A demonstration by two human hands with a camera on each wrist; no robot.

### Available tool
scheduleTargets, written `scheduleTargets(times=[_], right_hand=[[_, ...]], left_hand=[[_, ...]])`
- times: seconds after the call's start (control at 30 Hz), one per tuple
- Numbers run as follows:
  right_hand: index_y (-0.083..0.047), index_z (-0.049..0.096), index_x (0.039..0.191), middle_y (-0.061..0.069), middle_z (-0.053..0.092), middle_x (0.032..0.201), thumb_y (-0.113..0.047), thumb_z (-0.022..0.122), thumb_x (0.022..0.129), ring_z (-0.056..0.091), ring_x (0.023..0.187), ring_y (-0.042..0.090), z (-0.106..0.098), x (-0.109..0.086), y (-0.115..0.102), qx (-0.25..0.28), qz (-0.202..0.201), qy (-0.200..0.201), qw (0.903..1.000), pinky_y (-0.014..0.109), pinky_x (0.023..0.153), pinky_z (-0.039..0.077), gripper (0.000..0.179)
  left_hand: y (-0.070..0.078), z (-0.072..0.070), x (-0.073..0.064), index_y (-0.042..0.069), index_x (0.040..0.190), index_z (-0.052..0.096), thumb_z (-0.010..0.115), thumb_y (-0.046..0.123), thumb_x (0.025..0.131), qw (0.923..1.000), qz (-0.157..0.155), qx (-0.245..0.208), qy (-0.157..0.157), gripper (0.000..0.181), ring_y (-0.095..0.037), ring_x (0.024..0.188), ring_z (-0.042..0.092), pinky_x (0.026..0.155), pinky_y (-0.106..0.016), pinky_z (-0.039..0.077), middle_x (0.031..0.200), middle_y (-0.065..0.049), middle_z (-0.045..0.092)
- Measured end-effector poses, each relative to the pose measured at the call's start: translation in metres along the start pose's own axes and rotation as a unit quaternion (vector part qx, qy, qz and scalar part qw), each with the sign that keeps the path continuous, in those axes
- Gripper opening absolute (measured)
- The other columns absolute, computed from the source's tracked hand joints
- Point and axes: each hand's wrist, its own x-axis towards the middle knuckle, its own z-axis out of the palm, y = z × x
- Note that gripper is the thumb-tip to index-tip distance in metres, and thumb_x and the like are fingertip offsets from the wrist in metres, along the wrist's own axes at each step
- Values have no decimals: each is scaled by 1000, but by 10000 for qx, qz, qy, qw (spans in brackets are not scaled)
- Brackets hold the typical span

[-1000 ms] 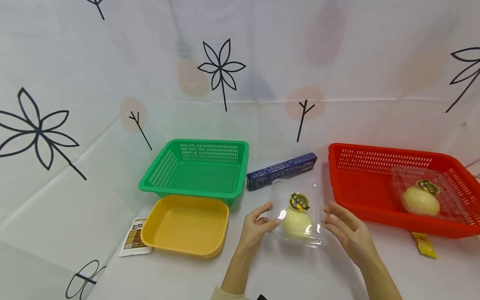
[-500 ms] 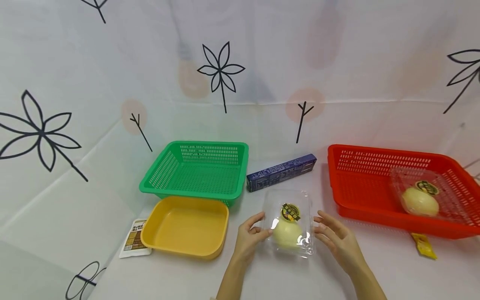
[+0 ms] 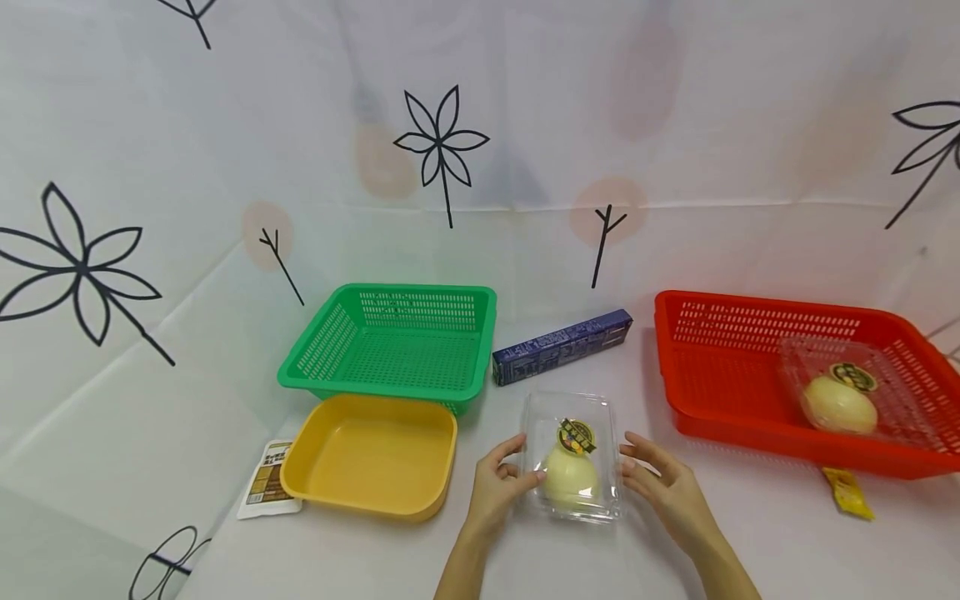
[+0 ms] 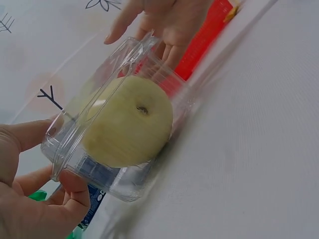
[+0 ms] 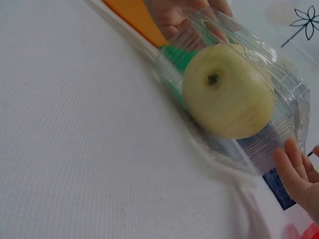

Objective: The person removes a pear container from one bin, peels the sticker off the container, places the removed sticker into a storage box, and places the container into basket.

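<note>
A clear plastic clamshell box (image 3: pixel 536 417) holds a round pale yellow fruit (image 3: pixel 570 479), with a dark round sticker (image 3: pixel 576 436) on the lid. My left hand (image 3: pixel 495 483) pinches the box's left rim between thumb and fingers, as the left wrist view shows. On the other side, my right hand (image 3: pixel 663 483) has its fingers loosely extended at the right edge, touching or nearly touching it. In the right wrist view the fruit (image 5: pixel 227 92) shows a dark stem end. The box is at or just above the white tabletop; exact contact is hard to tell.
A red basket (image 3: pixel 742 425) at right contains a similar boxed fruit (image 3: pixel 840 404). A yellow packet (image 3: pixel 849 492) lies before it. Behind my hands is a long dark blue box (image 3: pixel 562 347). Leftward stand a green basket (image 3: pixel 390 387), a yellow tub (image 3: pixel 367 500) and a white-and-brown pouch (image 3: pixel 270 483).
Both hands and the clamshell box have moved toward me and slightly left, and the box looks lower. The left hand keeps its pinch. Baskets and other items stay in place.
</note>
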Motion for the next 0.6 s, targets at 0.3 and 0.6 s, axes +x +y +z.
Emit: scheduleTargets(times=[0.3, 0.6], right_hand=[[15, 43, 129, -2, 62, 105, 0, 60, 88, 65, 82, 6, 1, 4, 0, -980, 72, 92, 9951, 18, 73, 51, 47], [14, 44, 129, 10, 60, 107, -1, 63, 86, 65, 82, 7, 1, 7, 1, -1148, 168, 53, 9932, 20, 71, 52, 50]], left_hand=[[-3, 0, 1, -7, 127, 52, 74, -2, 70, 9972, 390, 638, -71, 62, -4, 63, 44, 54, -14, 37, 121, -22, 52], [0, -1, 5, 1, 122, 60, 79, 7, 69, 9819, 829, 1702, -55, 57, -15, 81, 50, 67, -22, 46, 117, -17, 55]])
